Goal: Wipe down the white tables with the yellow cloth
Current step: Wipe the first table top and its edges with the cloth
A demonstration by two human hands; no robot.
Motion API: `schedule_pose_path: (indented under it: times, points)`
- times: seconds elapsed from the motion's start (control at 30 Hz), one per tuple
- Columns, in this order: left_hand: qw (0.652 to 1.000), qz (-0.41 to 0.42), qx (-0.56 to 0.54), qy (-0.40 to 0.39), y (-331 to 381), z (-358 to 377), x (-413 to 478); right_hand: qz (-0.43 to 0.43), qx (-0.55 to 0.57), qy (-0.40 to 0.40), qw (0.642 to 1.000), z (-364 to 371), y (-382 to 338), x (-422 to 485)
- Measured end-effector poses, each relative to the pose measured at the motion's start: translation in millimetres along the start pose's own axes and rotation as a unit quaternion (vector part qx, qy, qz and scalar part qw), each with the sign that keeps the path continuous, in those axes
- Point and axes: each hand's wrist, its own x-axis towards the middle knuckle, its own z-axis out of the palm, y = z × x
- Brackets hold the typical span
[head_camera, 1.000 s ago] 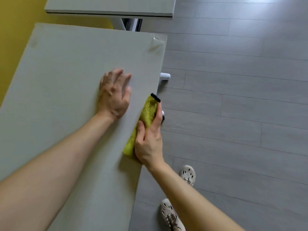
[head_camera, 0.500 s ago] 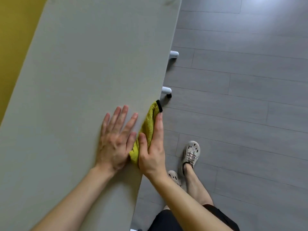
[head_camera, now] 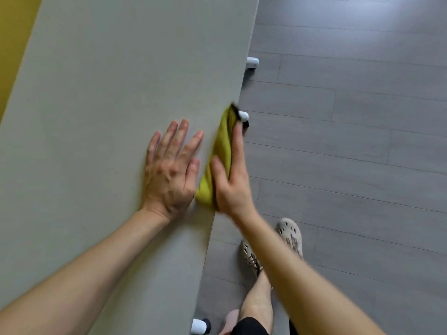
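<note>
My left hand [head_camera: 169,175] lies flat, fingers spread, on the table [head_camera: 96,117]; my right hand [head_camera: 232,187] pinches the cloth [head_camera: 221,146] over its edge.

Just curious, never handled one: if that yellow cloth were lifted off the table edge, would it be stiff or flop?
Probably floppy: the yellow cloth drapes over the table edge under the right hand. Likely light too, since thumb and fingers alone hold it there.

One tabletop [head_camera: 108,93], one yellow cloth [head_camera: 221,151]. A left hand [head_camera: 170,172] and a right hand [head_camera: 232,182]. Three white table feet [head_camera: 252,62], two shoes [head_camera: 290,235].
</note>
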Motion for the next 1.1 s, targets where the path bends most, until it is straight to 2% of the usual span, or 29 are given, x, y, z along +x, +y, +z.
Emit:
schedule_pose_path:
  times: [0.07, 0.13, 0.37, 0.43, 0.5, 0.67, 0.73, 0.9, 1.0, 1.1]
  points:
    - [1.000, -0.001, -0.004, 0.000, -0.3, -0.8, -0.5, 0.015, 0.022, -0.037, 0.999, 4.7, 2.0, -78.5]
    - [1.000, -0.003, -0.009, -0.001, 0.4, -1.0, -0.1, 0.034, 0.024, -0.050, 0.998, 6.0, 0.3, -103.6]
    - [0.999, 0.006, -0.043, -0.006, -4.4, -1.8, -0.5, 0.026, -0.026, 0.022, 0.999, -4.0, -11.5, 71.1]
    - [0.998, 0.013, -0.052, -0.018, -8.5, -5.7, -0.6, 0.022, -0.034, 0.030, 0.999, -4.0, -10.8, 84.2]
    - [0.998, 0.023, -0.041, -0.029, -11.6, -10.9, -6.8, 0.006, -0.042, 0.027, 0.999, 1.8, -5.9, 52.6]
    - [0.999, 0.030, 0.015, -0.041, -8.7, -28.1, -62.7, 0.026, 0.002, -0.026, 0.999, 27.4, 6.6, -148.2]
    - [0.998, 0.015, 0.023, -0.049, -1.9, -37.5, -96.9, 0.046, 0.014, -0.054, 0.997, 29.9, 4.7, -190.0]
    - [0.998, -0.031, 0.029, -0.037, 14.4, -49.4, -185.1, 0.036, -0.005, -0.031, 0.999, 19.2, 0.4, -104.5]
    - [0.999, -0.029, 0.025, -0.028, 13.1, -45.7, -197.9, 0.035, -0.027, -0.003, 0.999, 12.6, -1.8, -42.4]
    - [0.999, -0.029, 0.025, -0.004, 9.5, -39.8, -197.9, 0.016, -0.029, 0.018, 0.999, 24.0, 8.2, -74.6]
